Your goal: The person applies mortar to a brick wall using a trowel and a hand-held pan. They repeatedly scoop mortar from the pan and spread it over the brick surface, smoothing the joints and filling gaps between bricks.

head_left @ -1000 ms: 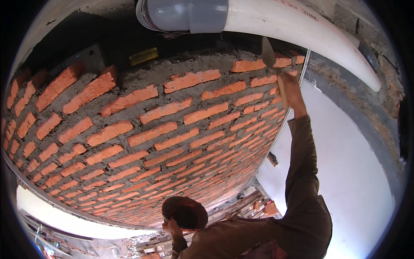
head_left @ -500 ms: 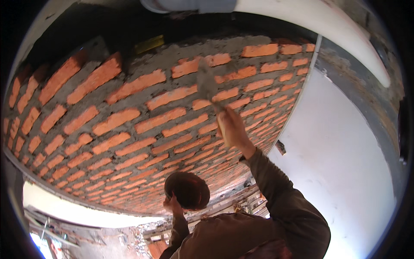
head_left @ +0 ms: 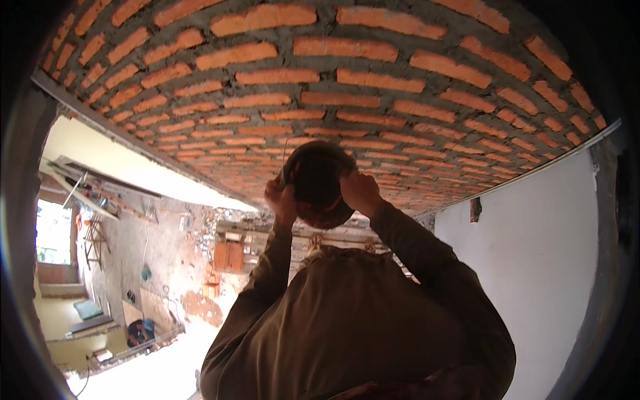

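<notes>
A round dark bucket (head_left: 319,183), its mouth turned up toward me, is held in front of my chest close to the brick wall (head_left: 345,49). My left hand (head_left: 281,202) grips its left rim. My right hand (head_left: 361,193) is closed at the right rim; the trowel it held a moment ago does not show, and its blade seems to be inside the dark bucket. What lies in the bucket is too dark to make out. The wall has orange bricks with grey mortar joints, several courses high.
A smooth white wall (head_left: 533,247) stands to the right. Far below on the left is a floor (head_left: 163,240) with rubble, a stack of bricks (head_left: 229,256) and a wooden stand (head_left: 95,240). Wooden planks (head_left: 267,233) run beneath the bucket.
My right hand has come down from the upper brick courses to the bucket's rim. The view has tilted downward, so the wall's top has left the picture.
</notes>
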`<state>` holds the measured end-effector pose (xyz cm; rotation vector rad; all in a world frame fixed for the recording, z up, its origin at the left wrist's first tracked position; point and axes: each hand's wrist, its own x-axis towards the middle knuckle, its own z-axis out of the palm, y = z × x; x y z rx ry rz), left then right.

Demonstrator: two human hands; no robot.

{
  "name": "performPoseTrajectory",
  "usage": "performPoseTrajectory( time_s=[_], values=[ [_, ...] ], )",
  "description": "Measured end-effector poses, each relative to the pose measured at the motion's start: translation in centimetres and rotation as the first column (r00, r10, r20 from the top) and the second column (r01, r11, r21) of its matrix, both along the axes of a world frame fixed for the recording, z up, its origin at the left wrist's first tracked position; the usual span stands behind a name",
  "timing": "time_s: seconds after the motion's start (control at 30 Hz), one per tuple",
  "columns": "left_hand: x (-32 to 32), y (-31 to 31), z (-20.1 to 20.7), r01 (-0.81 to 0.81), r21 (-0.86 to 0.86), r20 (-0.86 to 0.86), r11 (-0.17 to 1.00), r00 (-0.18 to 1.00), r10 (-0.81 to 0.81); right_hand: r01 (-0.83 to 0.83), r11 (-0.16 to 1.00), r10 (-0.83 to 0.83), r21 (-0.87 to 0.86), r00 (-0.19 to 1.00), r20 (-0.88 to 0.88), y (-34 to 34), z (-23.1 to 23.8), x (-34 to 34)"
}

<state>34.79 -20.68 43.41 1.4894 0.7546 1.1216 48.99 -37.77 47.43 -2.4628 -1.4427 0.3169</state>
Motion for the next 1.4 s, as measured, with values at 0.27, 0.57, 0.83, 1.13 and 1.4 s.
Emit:
performPoseTrajectory(
  time_s=[0.27, 0.57, 0.83, 1.13, 1.4],
  values=[
    [0.6, -0.8, 2.8, 0.054, -0.215, 0.114, 0.975, 0.993, -0.03, 0.179, 0.979, -0.155, 0.094, 0.963, -0.219, -0.5, 4.1, -0.7],
    [2.0, -3.0, 5.2, 0.022, -0.084, 0.01, 0.996, 1.0, -0.021, -0.12, 0.985, 0.11, 0.121, 0.99, 0.084, -2.3, 1.9, -0.1],
    [1.5, -1.7, 3.6, 0.275, -0.208, 0.257, 0.939, 0.941, -0.219, -0.221, 0.97, 0.203, 0.099, 0.965, 0.165, -1.2, 4.3, 0.1],
    [2.2, -0.4, 3.2, 0.242, -0.334, 0.171, 0.911, 0.966, -0.194, -0.29, 0.89, 0.411, -0.351, 0.843, 0.347, -2.4, 6.0, -1.3],
    [3.4, -1.8, 6.2, 0.185, -0.192, 0.065, 0.964, 0.982, -0.176, -0.299, 0.926, 0.216, 0.229, 0.92, 0.326, -2.3, 2.5, 0.5]
  ],
)
